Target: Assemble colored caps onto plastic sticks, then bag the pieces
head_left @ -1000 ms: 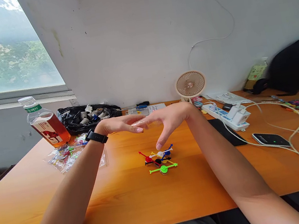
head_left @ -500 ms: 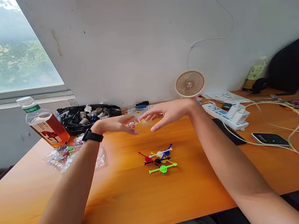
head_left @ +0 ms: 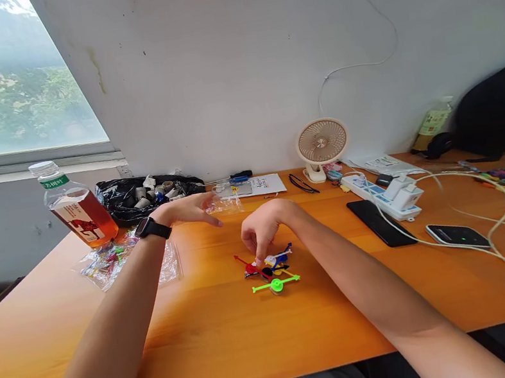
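Colourful plastic arrow spinners lie in a cluster on the wooden table. The green arrow spinner (head_left: 276,285) is nearest to me, with a red one (head_left: 250,269), a black one (head_left: 266,273), a white one (head_left: 271,259), and blue and yellow ones behind. My right hand (head_left: 265,229) reaches down over the cluster, fingers curled, tips at the red and white spinners; any hold is hidden. Farther back on the left, my left hand (head_left: 190,210) hovers, thumb and fingers apart, beside a clear plastic bag (head_left: 228,204).
On the left stand a tea bottle (head_left: 81,216), a clear bag of small coloured pieces (head_left: 111,259) and a black plastic bag (head_left: 113,204). A fan (head_left: 323,144), power strip (head_left: 381,195), black phone-like slab (head_left: 378,222), lit phone (head_left: 457,235) and looping cables occupy the right.
My right hand has come back toward me and down to the spinners, its fingers now curled. My left hand has barely moved, and the clear bag now lies behind it.
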`<state>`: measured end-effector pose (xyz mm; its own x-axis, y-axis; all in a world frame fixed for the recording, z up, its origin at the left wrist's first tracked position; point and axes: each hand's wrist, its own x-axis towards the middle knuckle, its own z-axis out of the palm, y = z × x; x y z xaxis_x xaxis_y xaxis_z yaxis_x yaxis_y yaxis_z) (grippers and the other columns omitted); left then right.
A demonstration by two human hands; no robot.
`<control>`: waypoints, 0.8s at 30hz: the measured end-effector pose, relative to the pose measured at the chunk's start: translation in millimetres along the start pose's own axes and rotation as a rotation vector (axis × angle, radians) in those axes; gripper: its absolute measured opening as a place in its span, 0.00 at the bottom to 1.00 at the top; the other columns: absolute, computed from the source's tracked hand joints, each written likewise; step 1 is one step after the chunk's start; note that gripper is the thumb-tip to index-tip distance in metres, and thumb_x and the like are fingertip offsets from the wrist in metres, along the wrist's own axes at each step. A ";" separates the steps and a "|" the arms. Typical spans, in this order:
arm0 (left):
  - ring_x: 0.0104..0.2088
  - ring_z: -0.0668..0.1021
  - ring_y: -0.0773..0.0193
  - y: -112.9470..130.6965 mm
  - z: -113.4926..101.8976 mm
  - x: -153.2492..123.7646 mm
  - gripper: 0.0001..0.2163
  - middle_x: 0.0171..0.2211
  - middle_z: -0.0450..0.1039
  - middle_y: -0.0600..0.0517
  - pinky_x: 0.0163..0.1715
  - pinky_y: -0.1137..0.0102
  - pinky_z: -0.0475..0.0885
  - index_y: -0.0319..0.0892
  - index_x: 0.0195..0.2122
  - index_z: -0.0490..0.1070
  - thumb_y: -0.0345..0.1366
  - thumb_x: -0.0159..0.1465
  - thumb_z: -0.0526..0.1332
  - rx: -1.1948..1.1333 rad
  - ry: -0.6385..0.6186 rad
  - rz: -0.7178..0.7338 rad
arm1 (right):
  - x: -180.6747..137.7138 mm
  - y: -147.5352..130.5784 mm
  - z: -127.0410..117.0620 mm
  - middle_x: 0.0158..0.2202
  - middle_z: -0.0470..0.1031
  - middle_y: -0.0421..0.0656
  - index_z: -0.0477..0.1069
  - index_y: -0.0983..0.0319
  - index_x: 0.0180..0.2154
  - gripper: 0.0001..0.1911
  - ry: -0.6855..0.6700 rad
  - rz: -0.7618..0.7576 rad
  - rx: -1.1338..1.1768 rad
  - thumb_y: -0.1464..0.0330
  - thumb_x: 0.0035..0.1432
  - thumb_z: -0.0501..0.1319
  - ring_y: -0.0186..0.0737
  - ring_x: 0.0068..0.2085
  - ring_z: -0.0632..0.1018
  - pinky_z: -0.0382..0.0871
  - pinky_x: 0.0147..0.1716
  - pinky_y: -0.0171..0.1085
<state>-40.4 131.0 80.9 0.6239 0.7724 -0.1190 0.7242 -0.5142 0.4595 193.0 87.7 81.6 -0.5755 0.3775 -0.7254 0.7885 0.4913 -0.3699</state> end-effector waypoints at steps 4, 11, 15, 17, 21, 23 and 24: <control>0.55 0.76 0.45 -3.8 0.9 1.9 0.40 0.56 0.78 0.46 0.52 0.64 0.69 0.45 0.63 0.70 0.56 0.51 0.72 -0.021 -0.001 0.054 | 15.8 7.3 5.6 0.28 0.79 0.40 0.76 0.65 0.33 0.36 -0.052 0.082 0.028 0.50 0.25 0.83 0.40 0.32 0.80 0.74 0.33 0.35; 0.61 0.73 0.39 2.4 3.7 2.7 0.44 0.61 0.74 0.40 0.57 0.61 0.69 0.40 0.65 0.67 0.57 0.51 0.73 0.035 0.005 -0.045 | 14.6 13.0 5.8 0.26 0.79 0.40 0.76 0.66 0.32 0.35 -0.125 0.094 0.130 0.56 0.24 0.84 0.43 0.33 0.83 0.77 0.35 0.36; 0.64 0.71 0.38 4.7 3.6 2.0 0.45 0.62 0.73 0.40 0.59 0.61 0.68 0.39 0.67 0.66 0.58 0.51 0.72 0.036 -0.019 -0.051 | 10.8 16.6 4.5 0.27 0.81 0.40 0.74 0.66 0.32 0.36 -0.100 0.084 0.206 0.57 0.21 0.85 0.42 0.34 0.83 0.78 0.37 0.36; 0.65 0.70 0.39 4.7 3.5 1.8 0.45 0.63 0.73 0.40 0.59 0.61 0.68 0.40 0.68 0.65 0.57 0.52 0.72 0.044 -0.027 -0.045 | 8.3 20.4 3.0 0.27 0.81 0.40 0.74 0.65 0.33 0.38 -0.077 0.073 0.240 0.56 0.19 0.85 0.43 0.34 0.84 0.79 0.37 0.37; 0.65 0.70 0.40 4.0 3.6 1.8 0.45 0.63 0.73 0.40 0.60 0.61 0.67 0.41 0.68 0.65 0.57 0.53 0.71 0.048 -0.038 -0.036 | 1.5 29.7 -1.1 0.27 0.80 0.40 0.73 0.65 0.32 0.39 -0.025 0.050 0.295 0.52 0.19 0.84 0.44 0.34 0.84 0.79 0.37 0.38; 0.65 0.70 0.40 3.7 3.6 2.2 0.45 0.64 0.72 0.40 0.60 0.62 0.67 0.40 0.68 0.65 0.57 0.53 0.71 0.040 -0.047 -0.035 | -1.8 33.3 -2.8 0.28 0.80 0.40 0.74 0.66 0.31 0.40 -0.004 0.043 0.316 0.50 0.18 0.84 0.43 0.34 0.84 0.79 0.37 0.37; 0.65 0.70 0.40 3.5 3.7 2.5 0.45 0.64 0.72 0.40 0.60 0.62 0.67 0.40 0.68 0.64 0.57 0.53 0.71 0.036 -0.051 -0.034 | -3.1 34.5 -3.3 0.28 0.80 0.40 0.74 0.66 0.31 0.40 0.006 0.042 0.320 0.49 0.18 0.83 0.43 0.34 0.84 0.79 0.37 0.37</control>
<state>-35.3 129.8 79.0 0.6122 0.7702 -0.1789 0.7548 -0.5020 0.4222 221.3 106.0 73.0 -0.5418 0.3970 -0.7408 0.8390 0.2037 -0.5045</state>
